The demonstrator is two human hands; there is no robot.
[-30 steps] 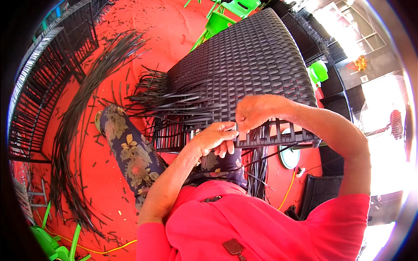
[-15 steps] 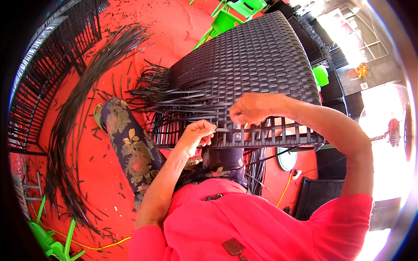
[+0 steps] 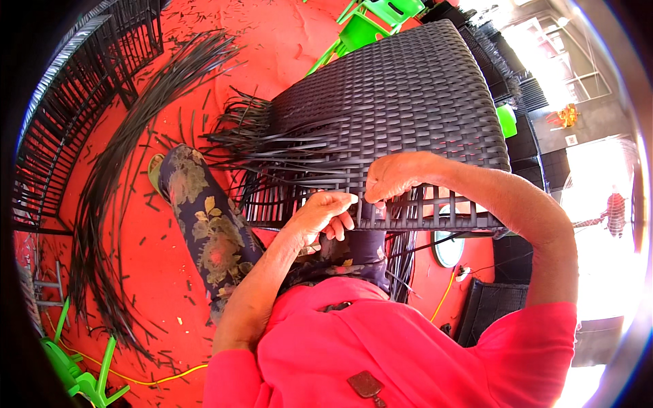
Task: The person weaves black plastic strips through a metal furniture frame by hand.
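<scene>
A dark woven wicker panel (image 3: 408,88) lies across in front of me, close-woven over its far part and an open lattice along its near edge. Loose black strips (image 3: 272,153) fan out from its left side. At the near edge my left hand (image 3: 323,216) is closed, thumb and forefinger pinched at the weave; a strip between them is too small to make out surely. My right hand (image 3: 398,178) bends down over the lattice just to the right, fingers curled in at a strand and largely hidden under the hand.
A long bundle of black strips (image 3: 122,163) lies on the red floor (image 3: 170,272) among scattered offcuts. A black slatted frame (image 3: 75,109) stands at left. Green chairs (image 3: 367,27) are at the back and lower left. A yellow cord (image 3: 445,296) runs along the floor.
My left hand has moved right along the near edge, closer to my right hand. My right hand has shifted slightly and its fingers have dipped toward the lattice.
</scene>
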